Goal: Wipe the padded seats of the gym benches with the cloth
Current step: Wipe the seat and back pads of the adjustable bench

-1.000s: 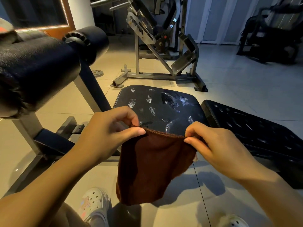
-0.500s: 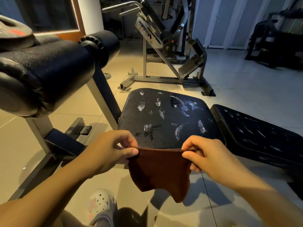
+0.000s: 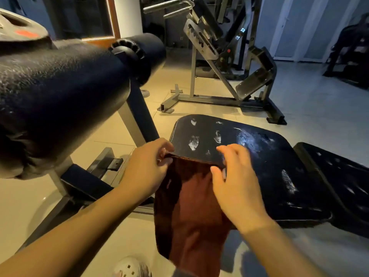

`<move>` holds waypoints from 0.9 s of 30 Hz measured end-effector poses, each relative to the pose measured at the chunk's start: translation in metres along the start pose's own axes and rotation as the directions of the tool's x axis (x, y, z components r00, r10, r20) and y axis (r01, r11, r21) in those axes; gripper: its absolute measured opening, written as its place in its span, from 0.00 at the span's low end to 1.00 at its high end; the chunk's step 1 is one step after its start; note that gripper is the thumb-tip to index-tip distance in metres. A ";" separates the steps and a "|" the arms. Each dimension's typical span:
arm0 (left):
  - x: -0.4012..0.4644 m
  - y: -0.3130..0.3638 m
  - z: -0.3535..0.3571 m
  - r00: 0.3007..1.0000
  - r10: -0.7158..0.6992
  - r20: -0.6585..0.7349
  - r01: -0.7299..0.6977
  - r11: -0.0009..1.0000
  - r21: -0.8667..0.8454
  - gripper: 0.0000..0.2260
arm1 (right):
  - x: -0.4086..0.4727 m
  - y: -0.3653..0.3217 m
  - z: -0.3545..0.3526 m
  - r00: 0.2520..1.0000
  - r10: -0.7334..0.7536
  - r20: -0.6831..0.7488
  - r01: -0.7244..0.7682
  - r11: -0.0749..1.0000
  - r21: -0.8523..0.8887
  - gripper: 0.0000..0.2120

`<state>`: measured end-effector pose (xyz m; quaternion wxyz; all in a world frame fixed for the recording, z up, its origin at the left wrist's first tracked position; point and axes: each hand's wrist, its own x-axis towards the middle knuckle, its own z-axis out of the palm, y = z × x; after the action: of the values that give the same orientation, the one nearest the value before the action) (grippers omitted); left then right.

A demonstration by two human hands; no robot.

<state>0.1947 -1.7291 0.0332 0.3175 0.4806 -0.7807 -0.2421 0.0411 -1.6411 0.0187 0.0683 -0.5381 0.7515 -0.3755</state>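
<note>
Holding a brown cloth [image 3: 191, 206] by its top edge over the near end of a scuffed black padded seat [image 3: 259, 166], left hand [image 3: 147, 168] pinches one corner; right hand [image 3: 237, 176] lies blurred, grip unclear.

The cloth [image 3: 191, 212] held between the hands is a dark reddish-brown terry fabric, matt and softly napped. Just beyond the hands, the seat pad [image 3: 259, 156] is black vinyl with a fine leathery grain, faintly glossy, its skin worn through in whitish flaked patches. To the left of the hands, the roller pad [image 3: 60, 100] wears the same grained black vinyl, scuffed and dull. Its frame [image 3: 137, 108] is painted metal, smooth and satin. Under the hands, the floor [image 3: 30, 200] is pale tile, smooth with a soft sheen.
</note>
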 end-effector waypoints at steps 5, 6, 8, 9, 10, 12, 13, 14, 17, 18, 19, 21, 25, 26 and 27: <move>0.020 -0.022 0.025 0.995 -0.088 0.054 0.090 0.996 -0.024 0.14 | -0.016 -0.003 0.077 0.964 -0.082 0.253 0.158 0.941 -0.298 0.25; 0.024 -0.023 0.026 0.997 -0.073 0.022 0.074 0.996 -0.044 0.12 | -0.012 -0.001 0.082 0.971 -0.060 0.233 0.135 0.938 -0.319 0.27; 0.031 -0.032 0.027 1.000 0.027 0.010 -0.025 0.992 -0.126 0.12 | -0.002 0.004 0.087 0.970 -0.039 0.242 0.125 0.928 -0.352 0.28; 0.032 -0.041 0.026 0.995 0.093 0.047 -0.086 0.986 -0.140 0.11 | 0.000 0.005 0.085 0.973 -0.060 0.221 0.141 0.917 -0.373 0.27; 0.031 -0.050 0.023 0.984 0.142 0.108 -0.129 0.985 -0.117 0.10 | 0.000 0.007 0.086 0.973 -0.056 0.222 0.143 0.907 -0.396 0.28; 0.028 -0.073 0.019 0.960 0.175 0.218 -0.176 0.984 -0.014 0.13 | -0.005 0.008 0.084 0.975 0.007 0.223 0.087 0.909 -0.408 0.32; 0.027 -0.083 0.016 0.956 0.162 0.246 -0.176 0.984 0.037 0.15 | -0.012 0.010 0.081 0.973 0.042 0.228 0.056 0.911 -0.408 0.33; 0.025 -0.091 0.015 0.955 0.153 0.255 -0.179 0.980 0.083 0.17 | -0.021 0.014 0.080 0.970 0.062 0.234 0.042 0.909 -0.414 0.34; 0.020 -0.100 0.013 0.944 0.241 0.225 -0.271 0.956 0.112 0.16 | -0.046 0.021 0.073 0.972 0.035 0.234 0.067 0.908 -0.414 0.34; 0.018 -0.094 0.014 0.943 0.251 0.217 -0.274 0.958 0.085 0.16 | -0.048 0.021 0.072 0.970 0.029 0.243 0.078 0.904 -0.421 0.33; 0.017 -0.090 0.015 0.950 0.240 0.202 -0.254 0.966 0.047 0.15 | -0.047 0.020 0.072 0.960 0.042 0.277 0.082 0.904 -0.421 0.34; 0.017 -0.078 0.019 0.966 0.203 0.158 -0.193 0.978 -0.074 0.14 | -0.031 0.009 0.071 0.938 0.017 0.347 0.130 0.908 -0.398 0.34; 0.016 -0.060 0.027 0.965 0.212 0.151 -0.184 0.966 -0.181 0.10 | 0.020 -0.010 0.081 0.907 -0.055 0.417 0.220 0.907 -0.359 0.44; 0.017 -0.061 0.028 0.964 0.216 0.157 -0.184 0.963 -0.199 0.10 | 0.027 -0.011 0.082 0.911 -0.044 0.409 0.211 0.903 -0.373 0.45; 0.018 -0.065 0.028 0.960 0.223 0.169 -0.187 0.961 -0.205 0.10 | 0.030 -0.010 0.084 0.919 -0.036 0.392 0.201 0.899 -0.389 0.45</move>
<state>0.2071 -1.7707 -0.0253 0.3087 0.3395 -0.8270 -0.3248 0.0788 -1.7094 -0.0259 0.0690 -0.6474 0.7527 -0.0980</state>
